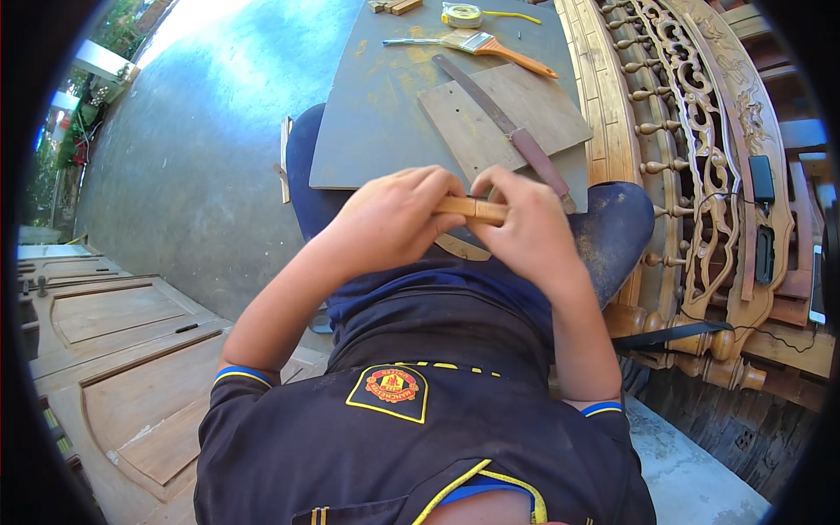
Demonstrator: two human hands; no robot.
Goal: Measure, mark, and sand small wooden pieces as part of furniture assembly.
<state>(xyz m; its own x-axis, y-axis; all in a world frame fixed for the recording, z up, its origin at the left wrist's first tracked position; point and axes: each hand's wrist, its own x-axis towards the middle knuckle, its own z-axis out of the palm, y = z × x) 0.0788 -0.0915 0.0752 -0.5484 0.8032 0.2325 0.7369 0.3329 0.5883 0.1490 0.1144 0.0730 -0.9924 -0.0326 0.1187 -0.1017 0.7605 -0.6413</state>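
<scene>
Both hands meet in front of my lap, just off the near edge of a grey board tabletop. Between them is a small light-brown wooden piece, held level, with a dark seam across it; whether it is one piece or two butted together I cannot tell. My left hand is closed round its left end. My right hand pinches its right end, thumb and fingers curled. Beyond my right hand, a long flat dark-bladed tool with a reddish-brown handle lies across a thin wooden board.
A paintbrush, a blue pencil-like stick, a tape measure and small wood blocks lie farther back. Carved wooden furniture stands close on the right. Panelled wooden doors lie at the left.
</scene>
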